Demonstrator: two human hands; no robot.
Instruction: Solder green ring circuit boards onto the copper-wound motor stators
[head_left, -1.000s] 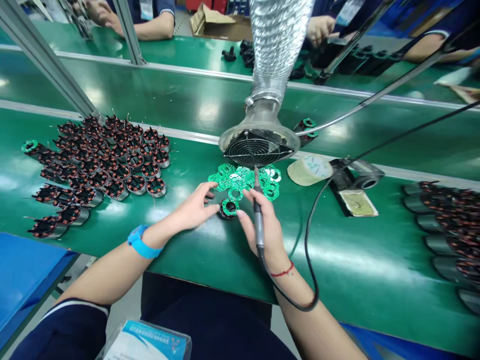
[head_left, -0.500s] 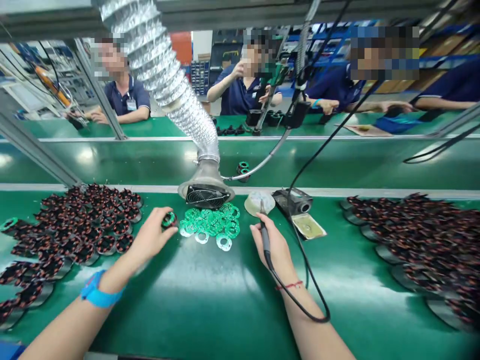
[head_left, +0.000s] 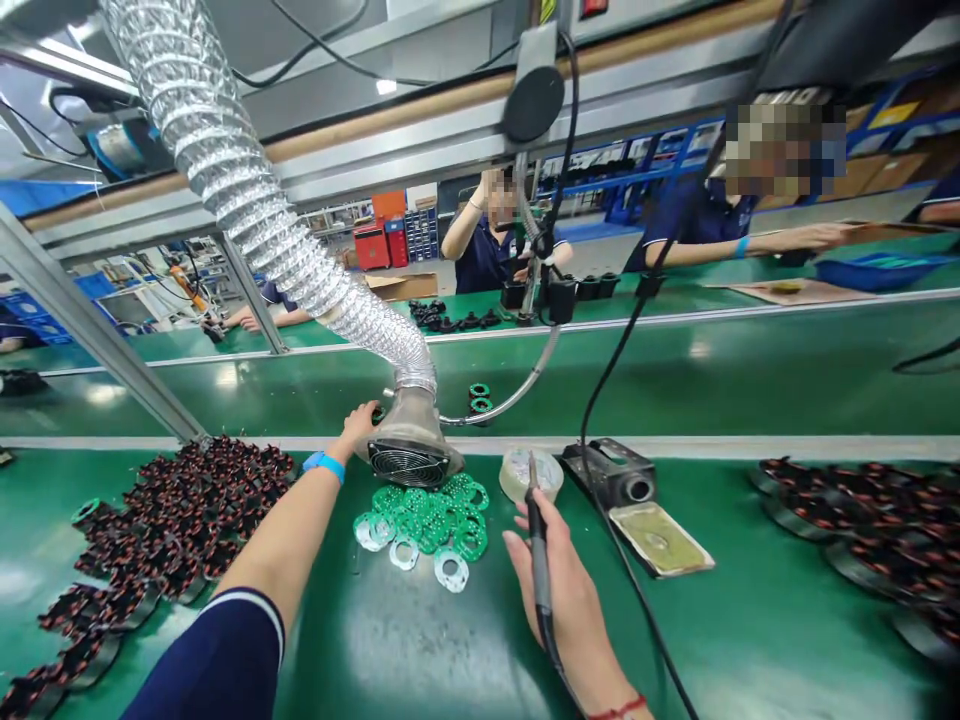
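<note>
My left hand point(head_left: 358, 430) stretches past the left side of the fume extractor hood point(head_left: 420, 425), fingers closed around a small motor stator point(head_left: 379, 413) with a green ring board on it; the hood partly hides it. In my right hand point(head_left: 574, 590) is a soldering iron point(head_left: 538, 560), its tip pointing up and away over a roll of tape point(head_left: 517, 480). Green ring circuit boards point(head_left: 431, 520) lie in a loose pile between my arms, just below the hood's fan. Two stators with green rings point(head_left: 480, 404) stand on the green surface beyond.
Wound stators point(head_left: 180, 530) crowd the left of the bench, with more point(head_left: 862, 540) at the right. A soldering iron stand point(head_left: 615, 475) with a yellow sponge point(head_left: 660, 538) sits right of the tape. A silver duct point(head_left: 300, 270) hangs from above. Co-workers sit across the line.
My left hand has moved forward with the stator, from beside the ring boards to behind the hood's left edge. My right hand still holds the soldering iron. The view has tilted upward.
</note>
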